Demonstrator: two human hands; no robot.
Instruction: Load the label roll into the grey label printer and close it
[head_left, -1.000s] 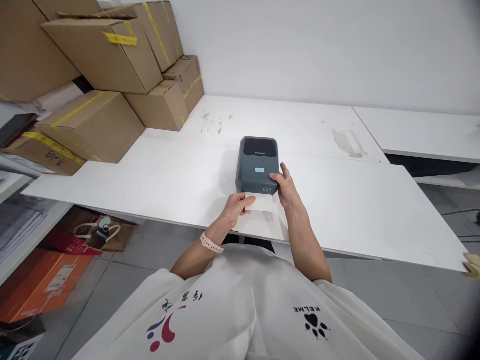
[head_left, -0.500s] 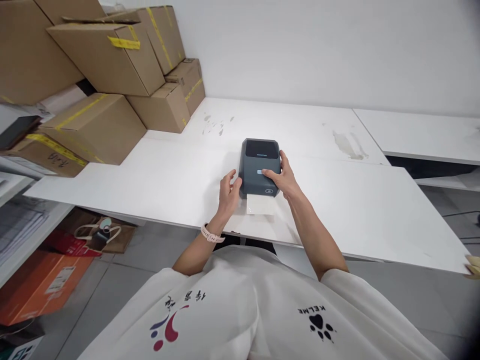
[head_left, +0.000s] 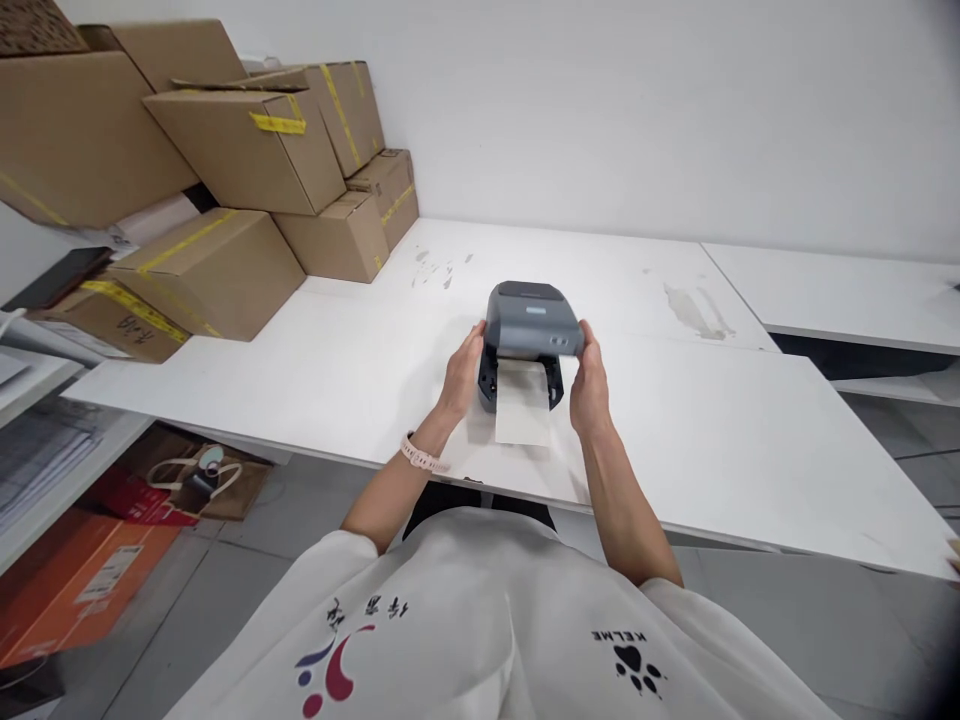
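Note:
A dark grey label printer [head_left: 486, 385] sits on the white table with its lid [head_left: 534, 325] raised and tilted back. A strip of white label paper [head_left: 523, 405] sticks out of its front towards me. My left hand [head_left: 459, 375] is against the lid's left edge, fingers partly hidden behind it. On the other side, my right hand [head_left: 590, 385] grips the lid's right front corner. The two hands hold the lid between them. Inside the printer, dark parts show on both sides of the paper.
Several taped cardboard boxes [head_left: 217, 265] are stacked at the table's left end. The white table [head_left: 675, 440] meets a wall at the back. Below on the left are an orange box [head_left: 97, 580] and a paper bag [head_left: 244, 490]. A lower white shelf [head_left: 892, 390] shows at right.
The printer's lid has gone from closed to raised. My right thumb has left its top button, and both hands now hold the lid's sides. More of the paper strip shows.

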